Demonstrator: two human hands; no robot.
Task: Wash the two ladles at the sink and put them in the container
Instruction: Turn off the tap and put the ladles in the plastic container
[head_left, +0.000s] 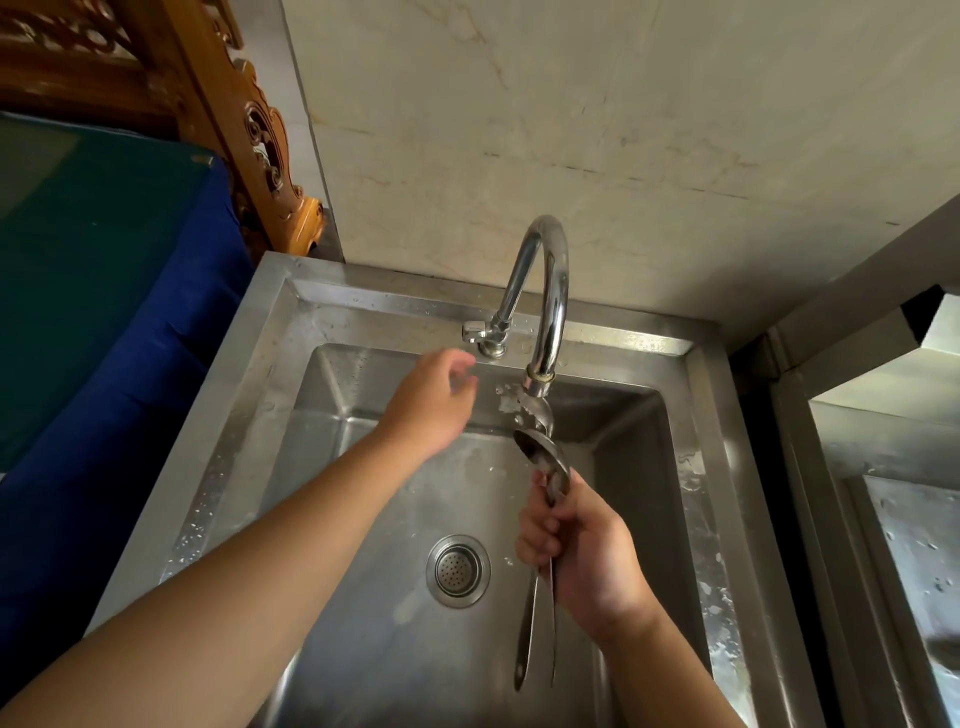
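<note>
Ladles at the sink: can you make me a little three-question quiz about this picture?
1. True or false: the right hand holds both ladles under the faucet.
2. The left hand is: A) in the drain, B) near the faucet handle, C) gripping a ladle.
3. Fill in: the ladle bowls point ___, toward the spout.

Key: 1 true; 2 B; 3 up.

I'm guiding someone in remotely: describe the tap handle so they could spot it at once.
Start at the steel sink and find the tall curved faucet at its back rim. The tap handle is the short stub sticking out left from the faucet's base, just beyond the left hand; unlike the spout, it is short and blocky.
</note>
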